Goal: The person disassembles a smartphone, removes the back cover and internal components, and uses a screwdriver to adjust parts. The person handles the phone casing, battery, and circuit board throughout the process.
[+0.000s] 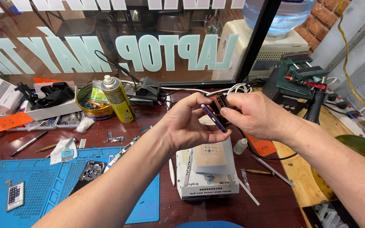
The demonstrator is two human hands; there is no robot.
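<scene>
Both hands were up over the bench, mid-frame, working on one purple-edged phone. The left hand was clamped on the phone, thumb and fingers curled round its lower edge, w/ the phone held on edge and tilted so the thin purple side faced the camera. The right hand was closed on the phone's upper end, fingertips pinched on the dark part near the top; what exactly sat under those fingertips couldn't be told. The two hands were nearly touching, thumbs just beside each other.

Directly below the hands sat a white box-shaped heating/separator unit on the dark red-brown bench, a pale plate on its top. A small white dropper bottle stood just right of it, beside an orange card. Thin metal tools lay on the bench to the right.

Left side: a blue work mat w/ an opened phone body and a small phone part w/ a light grid face lying on it, well apart. Behind it, a yellow-green spray can stood upright next to a round tin of small parts. A black tool stand rested on a white tray further left. Far right, a green and red clamp fixture sat on a dark station, by a wooden board.
</scene>
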